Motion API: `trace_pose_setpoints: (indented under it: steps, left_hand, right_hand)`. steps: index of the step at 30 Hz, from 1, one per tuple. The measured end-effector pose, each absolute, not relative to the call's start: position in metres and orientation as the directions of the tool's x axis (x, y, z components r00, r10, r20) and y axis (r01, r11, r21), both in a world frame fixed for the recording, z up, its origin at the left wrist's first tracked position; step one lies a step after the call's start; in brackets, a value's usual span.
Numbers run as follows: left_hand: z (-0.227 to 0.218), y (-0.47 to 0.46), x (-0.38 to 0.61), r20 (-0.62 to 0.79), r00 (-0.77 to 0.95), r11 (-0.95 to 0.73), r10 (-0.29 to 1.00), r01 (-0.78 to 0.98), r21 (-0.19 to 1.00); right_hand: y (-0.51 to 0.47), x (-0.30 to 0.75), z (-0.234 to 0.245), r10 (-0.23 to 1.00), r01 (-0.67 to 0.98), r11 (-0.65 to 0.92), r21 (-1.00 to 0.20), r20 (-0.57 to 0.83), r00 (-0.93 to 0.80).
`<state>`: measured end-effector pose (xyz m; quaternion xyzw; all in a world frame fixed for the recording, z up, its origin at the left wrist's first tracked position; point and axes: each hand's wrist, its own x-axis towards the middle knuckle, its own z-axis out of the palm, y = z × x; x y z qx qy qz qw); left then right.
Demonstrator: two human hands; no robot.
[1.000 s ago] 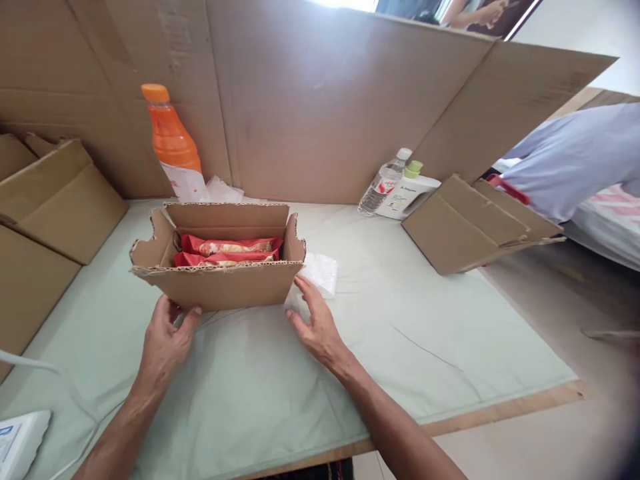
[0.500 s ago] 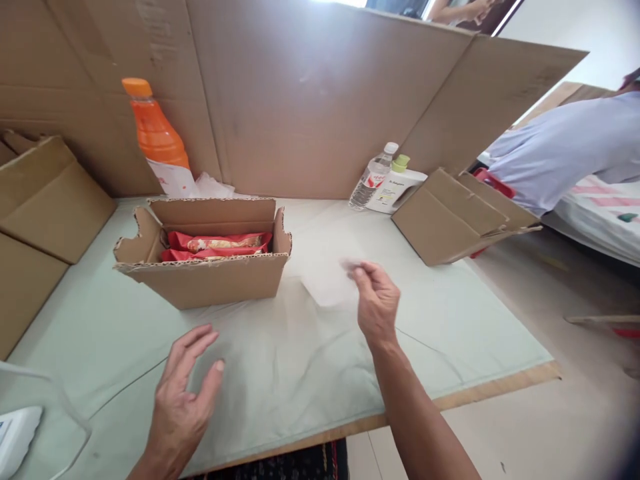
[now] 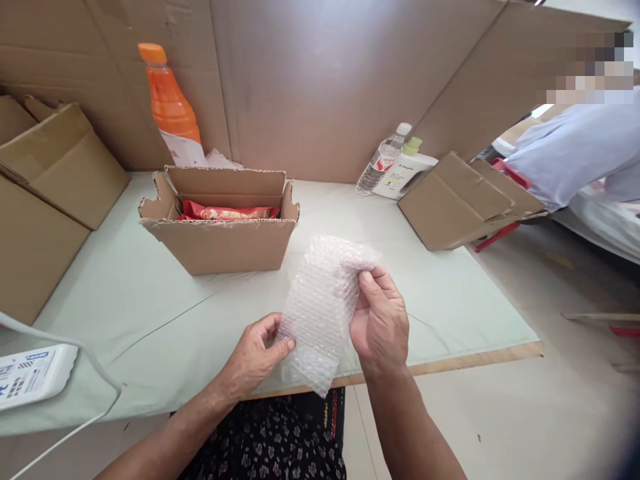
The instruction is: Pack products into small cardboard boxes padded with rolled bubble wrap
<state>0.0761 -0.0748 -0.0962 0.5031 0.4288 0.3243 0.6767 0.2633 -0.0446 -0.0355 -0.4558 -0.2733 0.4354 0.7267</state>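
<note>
Open cardboard box (image 3: 230, 247) sits on the green-covered counter (image 3: 450, 300), L of centre, w/ torn top edges. Inside: red snack packaging (image 3: 233, 213) w/ food pic, lying lengthwise, top below the rim; packet count unclear from this angle. Orange bottle (image 3: 175, 107) behind it, orange cap on, orange contents visible above the white label. Back R: clear plastic bottle (image 3: 383, 161), white cap, right next to white bottle (image 3: 407, 175) w/ green cap; contents of the white one n/a to see. Next to them, smaller cardboard box (image 3: 453, 203), inside hidden. Far L: more cardboard boxes (image 3: 75, 173), insides also hidden. White pack (image 3: 37, 373) w/ blue print at near L, by a white cable (image 3: 100, 353).

Bubble wrap (image 3: 320, 307) is up off the counter, btwn both hands, in front of & just R of the open box. L hand (image 3: 263, 347) pinches its lower L edge, thumb on top; R hand (image 3: 380, 317) pinches the upper R edge, thumb vs fingers.

Vs 1 s ago: both hands were at the open box, wrap lying on the counter by its R end. Half a sec ago L hand was free, fingers spread; now it's on the wrap too.
</note>
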Motion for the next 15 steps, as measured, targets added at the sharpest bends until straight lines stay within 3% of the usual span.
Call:
trace_pose_setpoints:
  steps: [6, 11, 13, 15]
  left_hand:
    - [-0.096, -0.092, 0.067, -0.387, 0.494, 0.489, 0.779, -0.093, 0.867]
    - [-0.095, -0.097, 0.063, -0.497, 0.372, 0.570, 0.784, -0.112, 0.814]
    - [-0.095, -0.097, 0.060, -0.527, 0.353, 0.599, 0.773, -0.133, 0.789]
    - [-0.095, -0.096, 0.057, -0.553, 0.357, 0.631, 0.753, -0.152, 0.761]
  right_hand:
    - [-0.021, 0.281, -0.074, 0.859, -0.239, 0.207, -0.949, 0.059, 0.509]
    - [-0.027, 0.303, -0.112, 0.907, 0.158, 0.008, -0.987, 0.074, 0.415]
    - [-0.049, 0.313, -0.116, 0.951, 0.376, 0.012, -0.926, 0.127, 0.283]
    - [-0.078, 0.320, -0.111, 0.990, 0.559, 0.110, -0.822, 0.141, 0.011]
